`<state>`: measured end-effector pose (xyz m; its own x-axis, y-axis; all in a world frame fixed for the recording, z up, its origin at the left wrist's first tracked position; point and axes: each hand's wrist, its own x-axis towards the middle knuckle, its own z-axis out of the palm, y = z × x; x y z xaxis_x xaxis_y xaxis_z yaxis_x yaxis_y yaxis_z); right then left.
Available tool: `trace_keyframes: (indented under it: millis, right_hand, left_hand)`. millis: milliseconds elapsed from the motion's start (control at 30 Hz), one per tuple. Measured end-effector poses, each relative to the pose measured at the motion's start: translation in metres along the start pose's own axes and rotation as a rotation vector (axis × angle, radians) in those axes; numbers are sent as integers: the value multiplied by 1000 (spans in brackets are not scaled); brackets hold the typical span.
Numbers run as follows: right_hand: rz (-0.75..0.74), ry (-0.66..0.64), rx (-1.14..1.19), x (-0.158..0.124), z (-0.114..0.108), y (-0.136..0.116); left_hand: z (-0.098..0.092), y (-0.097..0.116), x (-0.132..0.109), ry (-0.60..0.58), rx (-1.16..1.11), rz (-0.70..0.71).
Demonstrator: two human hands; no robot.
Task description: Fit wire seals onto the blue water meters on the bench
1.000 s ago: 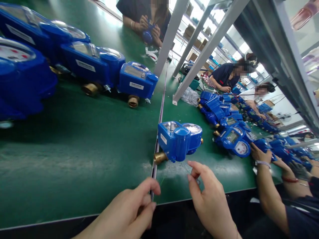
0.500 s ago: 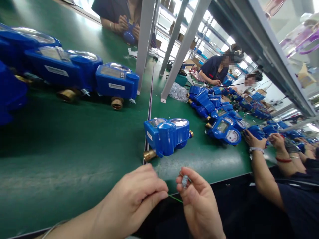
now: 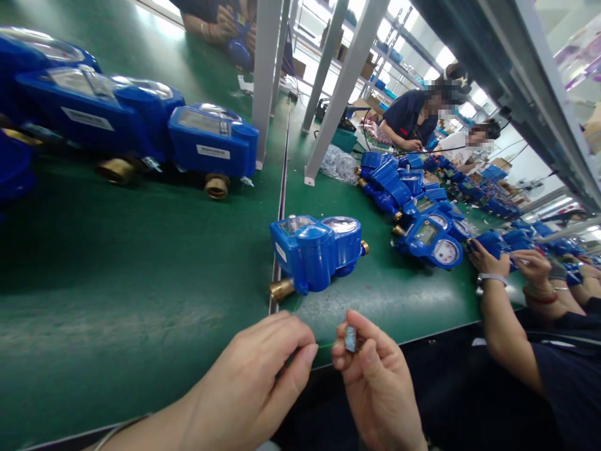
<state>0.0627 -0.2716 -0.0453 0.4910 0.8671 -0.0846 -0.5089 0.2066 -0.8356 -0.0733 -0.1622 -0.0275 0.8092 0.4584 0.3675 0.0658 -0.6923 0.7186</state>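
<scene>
My left hand (image 3: 267, 369) has thumb and forefinger closed on the end of a thin green wire (image 3: 325, 346). Across a small gap, my right hand (image 3: 375, 379) pinches a small grey-blue wire seal (image 3: 350, 339) between its fingertips. The wire runs between the two hands, and its far end is hidden by the right fingers. Just beyond both hands stands a blue water meter (image 3: 313, 254) with brass threaded ends, touched by neither hand.
Several blue meters (image 3: 211, 147) line the green table (image 3: 141, 275) at left. More meters (image 3: 429, 241) are heaped at right, near a co-worker's hands (image 3: 491, 257). Metal posts (image 3: 345, 94) rise behind the near meter. Another person's hands (image 3: 230, 25) hold a meter across the table.
The wire between my hands looks straighter and sits higher. The seal has turned in my right fingers. My view has shifted slightly, while the near meter stays in place.
</scene>
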Motion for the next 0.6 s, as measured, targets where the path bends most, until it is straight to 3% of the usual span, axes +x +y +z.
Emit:
trace_keyframes:
  millis: [600]
  right_hand:
    - [-112,-58,-144,-3,1,1]
  left_hand:
    - [-1,4,0,25,61,49]
